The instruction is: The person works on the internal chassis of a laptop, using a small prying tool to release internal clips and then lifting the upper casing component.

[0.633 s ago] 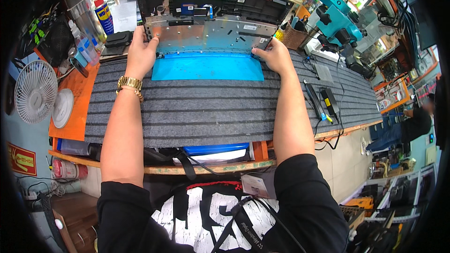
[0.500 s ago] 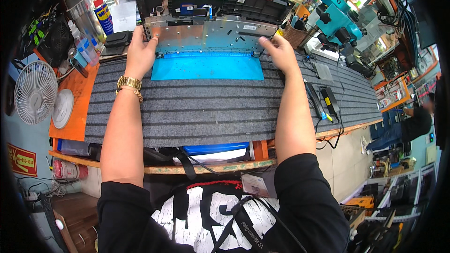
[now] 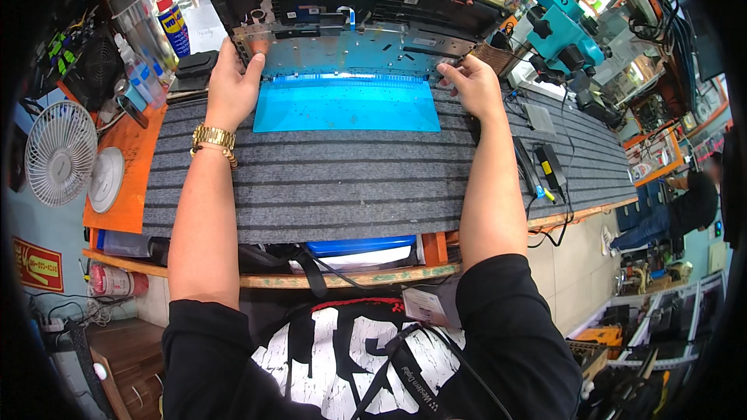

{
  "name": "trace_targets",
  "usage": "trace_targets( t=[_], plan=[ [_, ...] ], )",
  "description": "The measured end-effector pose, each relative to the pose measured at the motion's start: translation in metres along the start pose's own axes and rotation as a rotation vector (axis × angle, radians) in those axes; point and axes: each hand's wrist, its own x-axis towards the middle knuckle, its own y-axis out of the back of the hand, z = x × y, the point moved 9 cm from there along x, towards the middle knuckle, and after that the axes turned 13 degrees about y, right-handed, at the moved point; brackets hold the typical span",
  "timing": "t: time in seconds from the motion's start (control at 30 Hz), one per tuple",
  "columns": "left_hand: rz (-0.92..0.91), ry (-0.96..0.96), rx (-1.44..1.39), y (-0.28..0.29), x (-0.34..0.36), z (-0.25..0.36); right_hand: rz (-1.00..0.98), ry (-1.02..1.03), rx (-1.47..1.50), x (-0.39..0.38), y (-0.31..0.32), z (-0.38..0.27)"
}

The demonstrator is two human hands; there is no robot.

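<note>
A black laptop chassis [image 3: 354,35] stands raised on edge, its metal inner plate, cables and screw holes facing me. My left hand [image 3: 237,82] grips its left end with the thumb over the front, a gold watch on the wrist. My right hand [image 3: 475,85] holds the right end, thumb and fingers at the lower corner. Below the chassis a bright blue silicone mat [image 3: 346,109] lies on the grey striped bench mat [image 3: 342,183].
A white fan [image 3: 61,152], bottles [image 3: 140,70] and a spray can [image 3: 173,25] are at the left. At right are a teal microscope [image 3: 560,31], a black adapter [image 3: 550,167] with cables, and another person [image 3: 689,202] beside the bench. Under the bench sits a blue-lidded box [image 3: 358,246].
The chassis has risen slightly and looks more tilted, exposing more of the blue mat's back. My right hand has shifted a little up and rightward with it.
</note>
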Motion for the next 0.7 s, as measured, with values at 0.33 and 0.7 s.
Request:
trace_targets(
  t=[0.33,0.7],
  plan=[
    [-0.021,0.004,0.089,0.002,-0.002,0.002,-0.035,0.0,-0.061,-0.001,-0.002,-0.001],
    [0.022,-0.084,0.012,0.005,-0.005,0.013,-0.079,0.01,-0.127,0.0,-0.005,0.001]
  ],
)
